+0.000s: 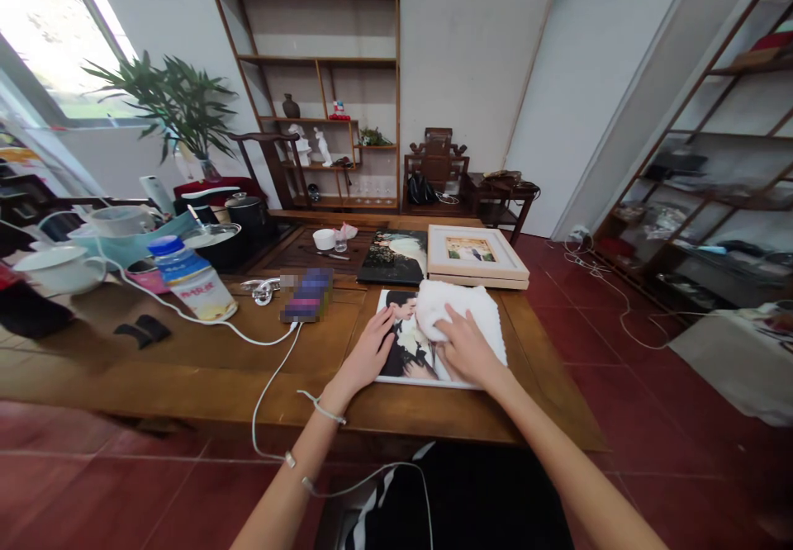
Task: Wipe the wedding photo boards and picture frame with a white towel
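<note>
The left hand (pixel 370 345) lies flat and open over the left side of the photo panel (pixel 407 342) at the table's (pixel 545 376) near edge, seemingly steadying it, while the right hand (pixel 469 345) presses a fluffy white cloth (pixel 491 312) there, whether gripping I can't tell.

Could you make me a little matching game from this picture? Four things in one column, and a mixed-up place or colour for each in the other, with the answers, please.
Things
1. White cloth
2. Bottle
3. Framed picture
4. Leafy plant

Places and colours
A. Has a blue cap
B. On the table, beside the dark photo panel
C. Nearest of the four to the window
D. Under the right hand, partly covering a photo

Right pairs: 1-D, 2-A, 3-B, 4-C
</note>
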### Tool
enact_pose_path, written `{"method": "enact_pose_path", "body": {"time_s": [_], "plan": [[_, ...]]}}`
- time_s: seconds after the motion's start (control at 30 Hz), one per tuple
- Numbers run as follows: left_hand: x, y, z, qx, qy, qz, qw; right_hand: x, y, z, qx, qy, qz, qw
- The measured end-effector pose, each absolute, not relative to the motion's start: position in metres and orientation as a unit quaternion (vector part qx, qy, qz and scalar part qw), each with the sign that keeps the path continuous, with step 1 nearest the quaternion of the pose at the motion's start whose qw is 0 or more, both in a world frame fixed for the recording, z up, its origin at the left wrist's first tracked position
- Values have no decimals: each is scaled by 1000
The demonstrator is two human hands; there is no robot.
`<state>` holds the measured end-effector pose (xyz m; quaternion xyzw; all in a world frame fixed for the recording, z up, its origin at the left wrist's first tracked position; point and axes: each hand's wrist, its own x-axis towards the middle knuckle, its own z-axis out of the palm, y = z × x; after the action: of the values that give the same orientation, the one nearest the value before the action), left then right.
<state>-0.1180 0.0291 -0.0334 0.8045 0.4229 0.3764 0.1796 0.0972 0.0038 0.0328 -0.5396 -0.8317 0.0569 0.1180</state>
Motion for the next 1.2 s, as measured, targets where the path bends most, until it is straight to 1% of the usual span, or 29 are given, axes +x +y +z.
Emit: {"method": "enact_pose_path", "body": {"time_s": [0.1, 0.17, 0.27, 0.43, 0.53, 0.6, 0.7, 0.87, 0.97, 1.07, 1.2], "plan": [[-118, 29, -33, 805, 428, 369, 180, 88, 29, 35, -558, -821, 39, 111], [-118, 29, -33, 804, 430, 369, 179, 83, 26, 34, -553, -824, 26, 117], [-117, 28, -33, 801, 432, 373, 183, 78, -6, 30, -527, -841, 22, 121], [-117, 27, -30, 796, 433, 373, 199, 72, -84, 28, -462, -878, 78, 100], [-117, 27, -30, 796, 431, 374, 204, 74, -103, 30, -427, -893, 103, 100], [-117, 28, -30, 796, 426, 379, 205, 78, -95, 30, -423, -893, 108, 110], [-117, 28, -32, 796, 423, 385, 199, 82, -61, 31, -442, -884, 96, 122], [-117, 30, -35, 801, 432, 374, 180, 75, 15, 36, -505, -855, 58, 99], [-117, 30, -35, 801, 438, 368, 179, 67, 44, 41, -521, -848, 50, 91], [-117, 29, -33, 798, 439, 371, 182, 61, 44, 40, -524, -845, 44, 96], [-117, 28, -33, 794, 434, 382, 189, 65, 2, 31, -489, -863, 46, 117]]}}
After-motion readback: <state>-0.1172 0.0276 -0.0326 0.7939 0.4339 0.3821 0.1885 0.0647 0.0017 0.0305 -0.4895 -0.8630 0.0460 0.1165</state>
